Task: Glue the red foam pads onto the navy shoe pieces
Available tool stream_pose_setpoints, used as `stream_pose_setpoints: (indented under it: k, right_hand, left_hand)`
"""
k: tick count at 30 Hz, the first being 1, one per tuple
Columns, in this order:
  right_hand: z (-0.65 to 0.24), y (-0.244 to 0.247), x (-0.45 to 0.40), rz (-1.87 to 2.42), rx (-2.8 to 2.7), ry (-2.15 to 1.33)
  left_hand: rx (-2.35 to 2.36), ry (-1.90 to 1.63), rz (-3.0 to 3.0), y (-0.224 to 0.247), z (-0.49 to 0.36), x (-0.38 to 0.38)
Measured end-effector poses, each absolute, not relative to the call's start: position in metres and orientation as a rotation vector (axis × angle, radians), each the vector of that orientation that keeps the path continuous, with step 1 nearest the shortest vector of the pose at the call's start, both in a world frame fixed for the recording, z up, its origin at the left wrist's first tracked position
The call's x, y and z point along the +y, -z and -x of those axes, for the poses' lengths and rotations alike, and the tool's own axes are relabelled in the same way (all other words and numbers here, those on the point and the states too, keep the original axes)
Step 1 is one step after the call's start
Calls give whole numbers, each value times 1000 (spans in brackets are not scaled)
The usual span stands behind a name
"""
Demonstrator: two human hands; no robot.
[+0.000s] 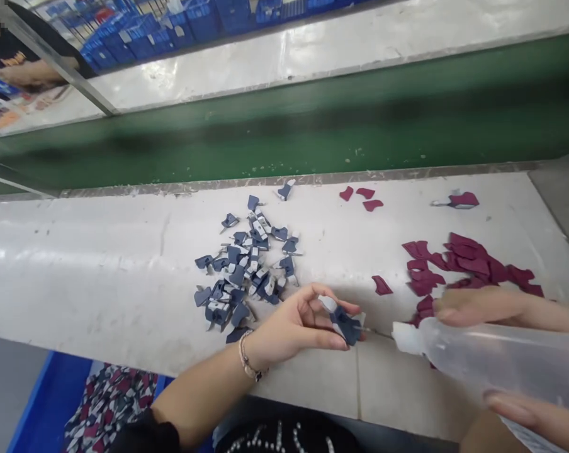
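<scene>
Navy piece point(347, 324): curvy, kinda chunky, lower centre of frame; pale end point(328, 304) points upper left, long axis slants down-right
Left hand point(289, 330): your grip's pinching that piece
Right hand point(506, 307): your grip's round a translucent plastic bottle point(501, 358), thin needle point(381, 333) aimed left
Blue bin point(53, 390): lower left, loads of maroon and grey bits point(109, 409)

Your small part point(345, 324) is navy and pale grey, your bottle point(496, 358) cloudy white with a white cap point(406, 338). You have an off-white table point(100, 270), maroon pieces point(473, 264), a blue bin point(53, 393) and a black top point(289, 434) with silvery dots.
</scene>
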State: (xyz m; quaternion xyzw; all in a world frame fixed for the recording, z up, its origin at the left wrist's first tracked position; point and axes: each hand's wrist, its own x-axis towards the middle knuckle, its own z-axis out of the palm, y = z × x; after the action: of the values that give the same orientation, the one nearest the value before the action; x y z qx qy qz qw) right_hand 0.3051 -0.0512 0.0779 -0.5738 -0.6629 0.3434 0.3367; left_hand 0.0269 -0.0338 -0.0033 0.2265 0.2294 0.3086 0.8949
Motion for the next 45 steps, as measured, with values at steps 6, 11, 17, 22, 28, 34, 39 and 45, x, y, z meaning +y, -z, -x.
stream_pose_setpoints:
  k: [6, 11, 17, 22, 28, 34, 39, 45]
  right_hand:
    - [-257, -99, -56, 1607, -1540, -1051]
    - [-246, -100, -63, 1677, -1476, -1083]
    - [-251, -101, -62, 1710, -1570, -992]
    - [-254, -102, -61, 1732, -1696, -918]
    - [-252, -104, -60, 1702, -1705, -930]
    - [-249, -104, -60, 1723, -1708, -920]
    - [-251, -100, -61, 1686, -1763, -889]
    - [-258, -98, -60, 1718, -1815, -825]
  left_hand:
    - [519, -689, -548, 4, -25, -35]
    - [510, -694, -623, 3, -23, -35]
    - [498, -686, -615, 1, -27, -37]
    - [523, -658, -624, -2, -29, -36]
    - [534, -655, -621, -5, -28, -36]
    - [541, -657, -618, -5, -28, -37]
    - [571, -638, -637, -4, -28, -37]
    - [616, -643, -629, -6, -30, -36]
